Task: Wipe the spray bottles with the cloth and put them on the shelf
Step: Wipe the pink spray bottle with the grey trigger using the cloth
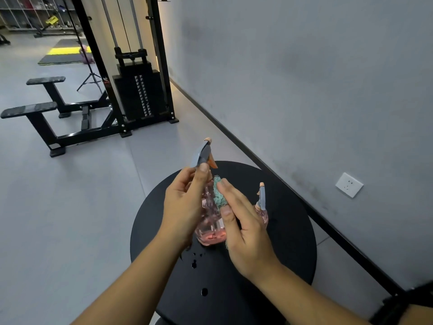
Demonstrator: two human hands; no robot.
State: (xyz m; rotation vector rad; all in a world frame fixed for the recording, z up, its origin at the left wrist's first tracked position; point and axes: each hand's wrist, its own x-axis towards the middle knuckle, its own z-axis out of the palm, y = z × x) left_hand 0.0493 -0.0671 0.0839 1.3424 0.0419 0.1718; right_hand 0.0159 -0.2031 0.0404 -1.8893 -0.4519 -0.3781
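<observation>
My left hand (pixel 185 207) grips a clear pink spray bottle (pixel 209 228) by its neck, holding it above the round black table (pixel 293 242). The bottle's grey trigger head (pixel 202 153) with an orange nozzle sticks up past my fingers. My right hand (pixel 243 228) presses a teal cloth (pixel 219 195) against the bottle's right side, thumb and fingers around the cloth. A second pink spray bottle (pixel 262 207) with the same grey head stands on the table just behind my right hand, partly hidden by it.
Water drops and small holes (pixel 194 263) mark the tabletop. A grey wall with a white socket (pixel 349 185) runs along the right. A black cable weight machine (pixel 138 90) and its bench frame (pixel 46 113) stand on the grey floor to the left. No shelf is in view.
</observation>
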